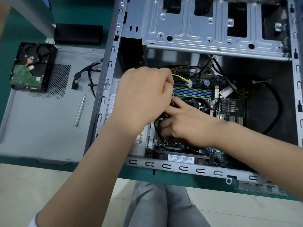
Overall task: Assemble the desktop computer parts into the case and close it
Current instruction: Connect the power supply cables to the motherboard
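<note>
One head-worn camera looks steeply down and forward, close over the open computer case (213, 38) on the worktop (82, 17); both hands (144, 95) sit mid-frame, with the wearer's knees below them.

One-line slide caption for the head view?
Both hands work over the motherboard inside the open case; screwdriver on the panel.

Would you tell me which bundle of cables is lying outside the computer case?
The black bundle lying on the grey side panel, left of the case near the screwdriver. The yellow-and-black wires and thick black cable are inside.
</note>
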### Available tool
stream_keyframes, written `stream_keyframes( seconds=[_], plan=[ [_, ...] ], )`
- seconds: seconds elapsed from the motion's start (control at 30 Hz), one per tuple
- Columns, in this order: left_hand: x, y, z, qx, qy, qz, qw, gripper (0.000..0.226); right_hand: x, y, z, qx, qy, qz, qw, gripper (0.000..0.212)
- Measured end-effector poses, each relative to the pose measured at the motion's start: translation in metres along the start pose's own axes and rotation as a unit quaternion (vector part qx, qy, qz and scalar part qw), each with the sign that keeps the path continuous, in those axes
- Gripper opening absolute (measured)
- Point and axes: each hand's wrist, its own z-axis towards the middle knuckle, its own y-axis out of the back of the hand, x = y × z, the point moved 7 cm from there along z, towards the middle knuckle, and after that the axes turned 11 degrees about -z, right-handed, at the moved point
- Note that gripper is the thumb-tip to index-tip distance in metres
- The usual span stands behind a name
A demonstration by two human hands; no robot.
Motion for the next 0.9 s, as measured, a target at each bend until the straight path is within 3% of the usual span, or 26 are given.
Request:
stream_keyframes(
  seconds=[0.07,0.2,0.37,0.53,0.9],
  plan=[
    [-0.001,0.000,0.000,0.002,0.000,0.000,1.000,0.024,0.001,0.000,-0.001,-0.024,0.000,-0.007,1.000,0.046],
    [-0.001,0.002,0.000,0.001,0.001,0.002,1.000,0.024,0.005,-0.001,0.008,-0.022,0.028,-0.007,0.999,0.024],
    [-0.001,0.001,0.000,0.006,0.000,-0.003,1.000,0.023,0.000,-0.002,0.002,-0.038,0.030,-0.004,0.999,0.014],
    [-0.001,0.002,0.000,0.007,-0.002,-0.005,1.000,0.021,0.008,-0.013,0.008,0.044,0.033,-0.006,0.998,0.017],
    [-0.001,0.002,0.000,0.010,0.003,-0.010,1.000,0.021,0.011,-0.013,0.013,0.082,0.016,0.021,0.996,0.015]
  ],
)
